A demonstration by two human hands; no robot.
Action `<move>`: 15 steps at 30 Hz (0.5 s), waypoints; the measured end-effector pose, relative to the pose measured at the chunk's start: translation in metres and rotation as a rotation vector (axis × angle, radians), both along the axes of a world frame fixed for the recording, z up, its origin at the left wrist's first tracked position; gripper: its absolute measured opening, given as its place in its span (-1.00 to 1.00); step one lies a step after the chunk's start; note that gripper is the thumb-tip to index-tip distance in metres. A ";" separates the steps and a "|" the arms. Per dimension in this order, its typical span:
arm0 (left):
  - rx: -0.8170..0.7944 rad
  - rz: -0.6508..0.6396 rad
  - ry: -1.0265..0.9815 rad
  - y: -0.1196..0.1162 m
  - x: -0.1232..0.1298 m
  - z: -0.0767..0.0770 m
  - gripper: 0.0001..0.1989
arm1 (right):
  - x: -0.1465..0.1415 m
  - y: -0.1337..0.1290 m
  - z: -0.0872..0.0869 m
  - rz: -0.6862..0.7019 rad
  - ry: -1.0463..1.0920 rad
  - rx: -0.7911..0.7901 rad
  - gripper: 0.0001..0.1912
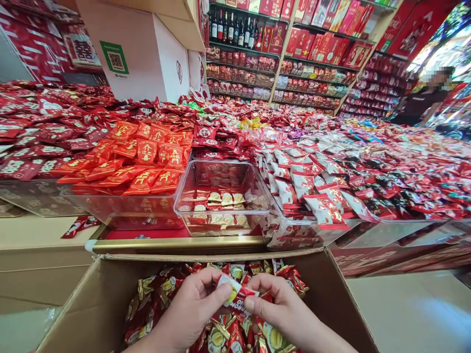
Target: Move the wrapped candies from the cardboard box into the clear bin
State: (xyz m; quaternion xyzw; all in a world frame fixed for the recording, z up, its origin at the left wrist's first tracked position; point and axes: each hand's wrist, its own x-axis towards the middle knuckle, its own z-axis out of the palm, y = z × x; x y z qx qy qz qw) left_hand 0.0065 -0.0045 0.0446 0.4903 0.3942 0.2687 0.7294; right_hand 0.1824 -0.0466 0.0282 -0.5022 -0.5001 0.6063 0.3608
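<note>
A long display surface [176, 243] carries heaped red sweets, with a nearly empty clear plastic bin [222, 196] at its near edge. Below that edge, an open cardboard box [324, 284] holds wrapped candies. Over the box, the left hand [191, 309] and right hand [283, 306] each pinch one end of a single candy packet [235, 291], each grip closed on it.

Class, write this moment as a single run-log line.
left hand: pinching candy packet | right hand: pinching same packet | below: cardboard box of packets | ahead: clear bin, partly filled
</note>
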 end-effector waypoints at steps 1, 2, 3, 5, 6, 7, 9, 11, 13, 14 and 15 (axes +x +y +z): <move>-0.005 0.024 -0.010 0.000 -0.001 0.003 -0.80 | -0.001 -0.001 0.003 -0.020 -0.008 0.005 -0.71; 0.001 0.022 -0.009 0.001 -0.002 0.006 -0.80 | -0.001 -0.001 0.007 -0.020 -0.068 0.040 -0.73; 0.025 -0.004 0.009 0.001 -0.003 0.010 -0.81 | 0.000 -0.002 0.013 0.003 -0.175 0.105 -0.75; 0.122 -0.057 0.089 0.001 -0.005 0.017 -0.82 | 0.003 -0.002 0.031 0.102 -0.449 0.286 -0.79; 0.167 -0.063 0.114 0.002 -0.007 0.020 -0.83 | 0.006 -0.002 0.044 0.159 -0.581 0.377 -0.80; 0.193 -0.051 0.110 0.003 -0.008 0.023 -0.81 | 0.010 0.000 0.060 0.199 -0.699 0.472 -0.80; 0.187 0.013 0.046 0.005 -0.011 0.025 -0.75 | 0.017 0.008 0.098 0.197 -0.914 0.657 -0.79; 0.144 0.037 -0.021 0.007 -0.012 0.023 -0.76 | 0.021 0.026 0.141 0.125 -1.150 0.793 -0.78; 0.129 0.018 -0.007 0.008 -0.012 0.018 -0.81 | 0.017 0.053 0.177 0.114 -1.394 0.832 -0.78; 0.139 -0.006 0.022 0.007 -0.011 0.015 -0.82 | 0.011 0.069 0.189 0.158 -1.498 0.816 -0.78; 0.153 -0.030 0.053 0.006 -0.010 0.012 -0.81 | 0.004 0.085 0.196 0.238 -1.588 0.781 -0.78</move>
